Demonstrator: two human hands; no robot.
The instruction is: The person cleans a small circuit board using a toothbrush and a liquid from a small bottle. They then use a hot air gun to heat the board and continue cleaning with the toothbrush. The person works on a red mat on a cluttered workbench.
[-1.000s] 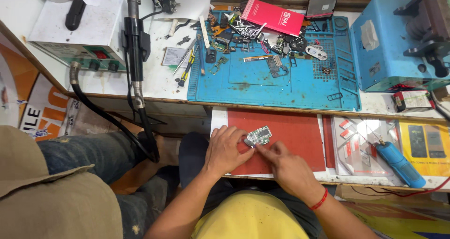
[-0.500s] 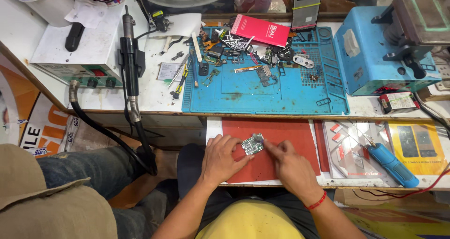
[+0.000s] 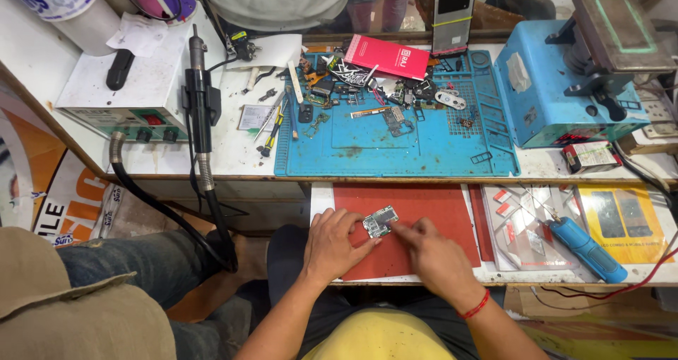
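1. Left hand (image 3: 337,245): grip pinching the small circuit board (image 3: 380,221) at its near-left edge, thumb and fingertips closed on it, palm resting on the red mat (image 3: 424,208).
2. Right hand (image 3: 434,252): fingers pressed together, forefinger tip touching the board's right edge; whether anything thin sits between the fingertips cannot be told.
3. Circuit board: between the two grips, lying tilted on the red mat, green with silver shields, roughly at the mat's middle.
4. Red mat: under both grips, on the lower pull-out surface (image 3: 321,197), white margin showing to the left.
5. Just right of the right grip, on the same surface: a clear sheet with small red-and-white tabs (image 3: 522,222), then a blue handheld tool (image 3: 585,249) lying slantwise, and a yellow card (image 3: 621,222) beyond it.
6. Beyond the grips, on the upper surface: a blue work mat (image 3: 395,155) strewn at its far edge with small parts and screws, a red booklet (image 3: 387,56) at its back.
7. Far right of the grips: a blue machine (image 3: 551,98) with a dark plate on top.
8. Far left of the grips: a white hot-air station (image 3: 134,88) with its black handpiece (image 3: 200,105) upright in a holder, hose looping down.
9. Left of the left grip, well apart: another person's knee in jeans (image 3: 141,268).
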